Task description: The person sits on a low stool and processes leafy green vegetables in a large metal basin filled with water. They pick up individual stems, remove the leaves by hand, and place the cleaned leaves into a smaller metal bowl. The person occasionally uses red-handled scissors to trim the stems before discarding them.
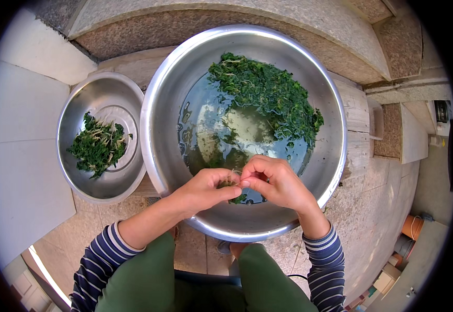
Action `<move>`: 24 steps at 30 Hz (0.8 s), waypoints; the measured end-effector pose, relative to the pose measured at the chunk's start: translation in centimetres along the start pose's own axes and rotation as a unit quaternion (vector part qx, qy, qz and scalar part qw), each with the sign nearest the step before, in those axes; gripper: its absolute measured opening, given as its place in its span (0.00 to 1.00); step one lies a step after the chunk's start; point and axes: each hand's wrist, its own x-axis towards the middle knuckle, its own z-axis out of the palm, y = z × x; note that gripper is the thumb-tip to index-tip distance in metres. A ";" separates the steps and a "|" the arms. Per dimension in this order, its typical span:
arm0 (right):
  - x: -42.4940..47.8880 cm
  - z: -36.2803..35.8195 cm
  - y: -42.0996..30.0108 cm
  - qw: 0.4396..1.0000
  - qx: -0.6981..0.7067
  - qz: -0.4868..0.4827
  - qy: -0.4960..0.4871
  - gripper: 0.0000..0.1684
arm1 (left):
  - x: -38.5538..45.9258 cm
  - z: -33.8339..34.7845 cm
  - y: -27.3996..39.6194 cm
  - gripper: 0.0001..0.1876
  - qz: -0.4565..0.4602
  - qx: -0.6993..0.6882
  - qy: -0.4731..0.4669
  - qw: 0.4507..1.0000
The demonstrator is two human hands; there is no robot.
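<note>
A large metal basin (164,117) holds water with a mass of leafy greens (265,89) heaped along its far right side. Over its near part, my left hand (210,187) holds a small bunch of greens with pale roots (228,181). The fingertips of my right hand (275,181) meet the left ones and pinch at the thin roots. More loose leaves float just below the hands. To the left, a smaller metal bowl (70,156) contains a clump of rooted greens (99,144).
Both vessels stand on a wooden surface (357,113). Granite steps (226,17) rise behind the basin, and a pale panel (19,156) stands at the left. Tiled floor (351,218) lies to the right, with an orange container (412,227) and boxes farther off.
</note>
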 end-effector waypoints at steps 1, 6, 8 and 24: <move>0.0 -0.2 -0.2 0.999 -0.035 -0.009 0.001 0.04 | 0.0 0.0 0.1 0.08 0.005 -0.004 0.020 1.000; 0.0 -1.9 1.9 0.994 -0.059 0.060 0.069 0.04 | 0.5 -0.4 -0.4 0.09 0.081 -0.057 0.192 0.976; -0.2 -2.1 3.6 0.978 -0.133 0.062 0.148 0.05 | 0.5 -0.2 -0.1 0.09 0.096 -0.078 0.204 0.971; -1.3 -2.5 -2.8 0.995 -0.056 0.079 -0.008 0.06 | 2.5 1.5 0.9 0.10 0.204 0.102 0.115 0.967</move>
